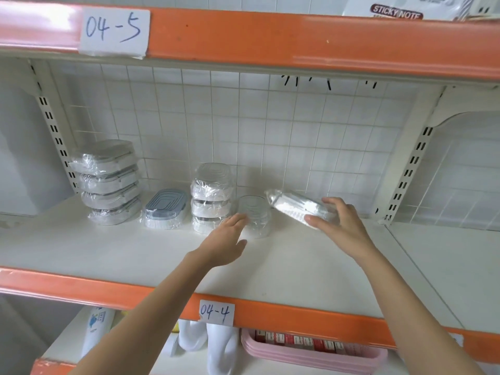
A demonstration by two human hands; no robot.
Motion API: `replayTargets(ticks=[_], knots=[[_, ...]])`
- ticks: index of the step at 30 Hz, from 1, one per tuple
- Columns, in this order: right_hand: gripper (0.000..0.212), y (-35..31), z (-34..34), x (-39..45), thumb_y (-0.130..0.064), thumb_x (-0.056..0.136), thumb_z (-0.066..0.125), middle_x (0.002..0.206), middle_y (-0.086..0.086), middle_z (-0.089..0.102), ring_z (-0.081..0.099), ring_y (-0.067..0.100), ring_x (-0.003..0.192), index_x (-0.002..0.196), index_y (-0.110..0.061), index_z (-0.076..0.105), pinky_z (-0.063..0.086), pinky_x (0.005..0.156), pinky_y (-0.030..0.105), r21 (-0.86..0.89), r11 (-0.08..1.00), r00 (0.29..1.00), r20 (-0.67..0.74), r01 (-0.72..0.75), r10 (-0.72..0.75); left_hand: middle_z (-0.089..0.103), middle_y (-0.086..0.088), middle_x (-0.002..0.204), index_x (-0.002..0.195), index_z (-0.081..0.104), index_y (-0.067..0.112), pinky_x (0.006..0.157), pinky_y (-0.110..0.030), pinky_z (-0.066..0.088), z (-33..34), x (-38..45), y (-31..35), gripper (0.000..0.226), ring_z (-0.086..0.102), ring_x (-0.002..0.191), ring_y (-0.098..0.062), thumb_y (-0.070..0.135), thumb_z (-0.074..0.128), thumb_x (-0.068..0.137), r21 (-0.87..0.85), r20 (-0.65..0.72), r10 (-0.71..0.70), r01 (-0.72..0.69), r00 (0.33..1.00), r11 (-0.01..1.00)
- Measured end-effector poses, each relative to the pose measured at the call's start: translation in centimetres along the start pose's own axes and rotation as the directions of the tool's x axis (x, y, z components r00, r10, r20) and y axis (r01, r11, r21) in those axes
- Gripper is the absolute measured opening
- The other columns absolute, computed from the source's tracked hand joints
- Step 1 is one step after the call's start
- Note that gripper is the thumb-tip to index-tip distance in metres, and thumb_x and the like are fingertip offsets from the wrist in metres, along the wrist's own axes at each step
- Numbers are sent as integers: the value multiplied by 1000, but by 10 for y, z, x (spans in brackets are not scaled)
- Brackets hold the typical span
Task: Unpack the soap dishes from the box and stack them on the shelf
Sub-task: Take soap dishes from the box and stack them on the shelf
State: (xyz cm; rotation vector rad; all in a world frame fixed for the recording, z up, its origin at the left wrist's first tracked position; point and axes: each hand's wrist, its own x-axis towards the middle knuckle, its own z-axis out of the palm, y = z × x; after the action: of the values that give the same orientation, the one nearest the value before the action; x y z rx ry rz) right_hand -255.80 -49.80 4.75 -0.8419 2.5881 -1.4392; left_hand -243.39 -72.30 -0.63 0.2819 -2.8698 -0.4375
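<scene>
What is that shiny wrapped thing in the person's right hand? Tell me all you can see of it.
The wrapped soap dish looks like an oval, whitish plastic dish with a darker lid, sealed in crinkled clear film that glints. It is tilted, its left end higher, and held above the white shelf near the tiled back wall. The right hand grips its right end, thumb in front, fingers behind. It hangs just right of a single dish that the left hand touches.

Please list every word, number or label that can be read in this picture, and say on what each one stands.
"04-5": handwritten on the upper paper label, taped to the orange edge of the upper shelf.
"04-4": handwritten on the lower paper label, on the orange edge of the soap dish shelf.
"STICKY NOTE": on a dark band of the white package at the top.
Print on the white bottle and on the red boxes in the pink tray: too blurred to read.
</scene>
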Motion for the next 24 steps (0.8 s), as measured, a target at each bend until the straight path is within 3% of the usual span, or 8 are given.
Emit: replayTargets(ticks=[3, 5, 10, 13, 15, 17, 21, 24], knots=[[62, -19, 30, 18, -51, 75, 70, 114, 0, 32, 40, 21, 120, 130, -35, 45, 34, 91, 24, -50, 999, 995, -98, 3, -8, 28, 3, 152, 143, 36, 14, 111, -30, 28, -2, -5, -9, 51, 30, 139, -17, 18, 49, 94, -54, -22, 51, -52, 998, 997], [68, -31, 55, 31, -56, 74, 67, 117, 4, 32, 31, 26, 125, 132, -30, 43, 34, 95, 28, -134, 991, 993, -117, -10, -6, 41, 2, 143, 134, 48, 14, 106, -27, 35, -4, -11, -14, 43, 43, 129, -17, 17, 53, 92, -142, -115, 30, -47, 993, 989], [89, -46, 109, 45, -61, 74, 64, 128, 10, 24, 19, 30, 130, 145, -22, 26, 28, 108, 34, -297, 955, 996, 74, -21, 45, 58, 0, 110, 110, 64, 12, 85, -23, 44, -13, -25, -34, 24, 58, 100, -19, 10, 58, 87, -252, -338, -132, 45, 932, 967], [91, -46, 115, 45, -51, 73, 69, 126, 8, 24, 19, 27, 128, 147, -24, 23, 24, 108, 29, -312, 950, 992, 122, 25, 14, 54, -4, 100, 100, 62, 8, 80, -30, 45, -17, -26, -44, 17, 57, 94, -24, 8, 62, 83, -278, -465, -258, 137, 847, 951], [89, -43, 114, 44, -45, 73, 72, 128, 7, 23, 20, 28, 128, 146, -27, 25, 23, 109, 28, -314, 948, 993, 118, 44, -7, 49, -10, 102, 102, 54, 3, 82, -32, 40, -19, -22, -48, 26, 50, 98, -29, 12, 66, 81, -295, -540, -363, 233, 759, 927], [89, -39, 114, 44, -38, 73, 74, 135, 9, 20, 22, 29, 132, 146, -30, 24, 25, 108, 29, -267, 963, 990, 138, 31, 6, 45, -15, 109, 108, 46, -1, 88, -29, 33, -23, -15, -53, 43, 42, 106, -31, 18, 72, 79, -345, -515, -449, 303, 730, 888], [91, -33, 120, 39, -26, 76, 74, 142, 10, 27, 40, 25, 128, 147, -33, 17, 33, 98, 27, -181, 983, 988, 153, 19, 9, 45, -14, 124, 124, 36, -1, 91, -32, 34, -24, -2, -60, 71, 42, 119, -31, 32, 76, 75, -432, -287, -516, 372, 807, 822], [87, -32, 123, 35, -29, 78, 73, 137, 8, 32, 46, 26, 121, 146, -33, 18, 34, 91, 26, -205, 979, 995, 97, 14, 6, 51, -12, 125, 127, 38, 2, 88, -33, 37, -23, 3, -62, 75, 47, 118, -30, 36, 78, 73, -450, -254, -516, 373, 818, 812]])
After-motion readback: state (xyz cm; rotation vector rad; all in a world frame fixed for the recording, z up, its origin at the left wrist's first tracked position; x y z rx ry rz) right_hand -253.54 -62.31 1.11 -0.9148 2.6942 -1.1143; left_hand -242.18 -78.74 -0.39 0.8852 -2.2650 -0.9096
